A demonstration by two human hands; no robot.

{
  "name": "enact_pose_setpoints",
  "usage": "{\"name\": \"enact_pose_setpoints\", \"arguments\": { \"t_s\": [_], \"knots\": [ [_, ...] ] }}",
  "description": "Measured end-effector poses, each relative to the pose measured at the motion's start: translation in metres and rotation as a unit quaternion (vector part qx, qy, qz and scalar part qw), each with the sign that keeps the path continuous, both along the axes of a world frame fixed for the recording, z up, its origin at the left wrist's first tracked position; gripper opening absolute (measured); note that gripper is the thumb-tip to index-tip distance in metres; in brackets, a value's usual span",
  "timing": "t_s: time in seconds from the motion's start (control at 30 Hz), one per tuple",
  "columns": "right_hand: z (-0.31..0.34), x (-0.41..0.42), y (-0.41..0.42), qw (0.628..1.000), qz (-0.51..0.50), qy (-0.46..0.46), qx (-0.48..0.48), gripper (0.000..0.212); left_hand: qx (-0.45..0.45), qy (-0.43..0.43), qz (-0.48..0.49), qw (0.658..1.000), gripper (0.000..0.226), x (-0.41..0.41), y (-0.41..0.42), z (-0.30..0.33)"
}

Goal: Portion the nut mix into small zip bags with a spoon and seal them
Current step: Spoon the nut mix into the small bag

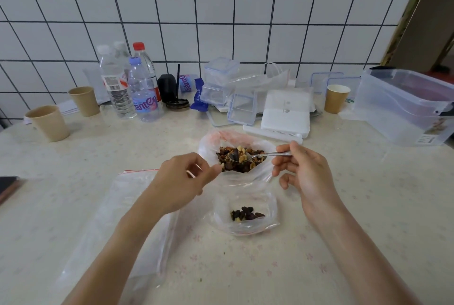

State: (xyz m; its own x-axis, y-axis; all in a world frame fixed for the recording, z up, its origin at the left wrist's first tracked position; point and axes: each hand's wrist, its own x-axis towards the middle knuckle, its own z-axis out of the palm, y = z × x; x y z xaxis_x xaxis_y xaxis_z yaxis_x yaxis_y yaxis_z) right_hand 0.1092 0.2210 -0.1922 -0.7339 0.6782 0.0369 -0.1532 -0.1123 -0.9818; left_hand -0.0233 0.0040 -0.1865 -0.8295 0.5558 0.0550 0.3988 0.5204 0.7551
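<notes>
Nut mix [239, 161] sits in the big open bag [235, 154] past the small zip bag [245, 208] on the table [344, 218]. My right hand [304, 174] pinches the spoon [260, 155] handle; my left hand [183, 180] pinches the bag's floppy rim. Light, loose, rolling stuff (keep the bowl level), thin slippery film.

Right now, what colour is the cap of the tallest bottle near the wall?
Red: the cap of the bottle at the back, best seen in the head view.

Head cam, single view: looks fwd and down from above, close over table [98, 147]; tiled wall [221, 9] behind.
</notes>
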Motion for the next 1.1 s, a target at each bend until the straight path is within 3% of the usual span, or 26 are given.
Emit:
{"name": "enact_pose_setpoints", "arguments": {
  "t_s": [0.13, 0.3, 0.5, 0.67, 0.8, 0.9, 1.1],
  "knots": [
    [0.011, 0.007, 0.006, 0.999, 0.026, 0.026, -0.009, 0.038, -0.033, -0.062, -0.085, 0.994, 0.048, 0.011, 0.0, 0.003],
    [0.022, 0.015, 0.011, 0.997, 0.076, 0.029, 0.002, 0.043, -0.011, -0.071, -0.114, 0.991, 0.02, 0.015, 0.001, 0.001],
    [0.028, 0.023, 0.004, 0.977, 0.148, 0.014, 0.152, 0.043, 0.044, -0.088, -0.131, 0.987, 0.007, 0.016, 0.0, 0.005],
    [0.027, 0.029, -0.008, 0.914, 0.241, -0.001, 0.327, 0.04, 0.044, -0.092, -0.145, 0.984, 0.008, 0.016, -0.001, 0.007],
    [0.03, 0.034, -0.006, 0.897, 0.248, 0.013, 0.366, 0.038, 0.031, -0.076, -0.144, 0.986, 0.008, 0.014, 0.0, 0.005],
    [0.031, 0.031, -0.001, 0.917, 0.215, 0.049, 0.331, 0.039, 0.025, -0.065, -0.135, 0.988, 0.008, 0.011, 0.0, 0.003],
    [0.015, 0.013, 0.004, 0.986, 0.066, 0.083, 0.129, 0.041, 0.065, -0.066, -0.115, 0.989, 0.023, 0.006, -0.002, 0.001]
  ]
}}
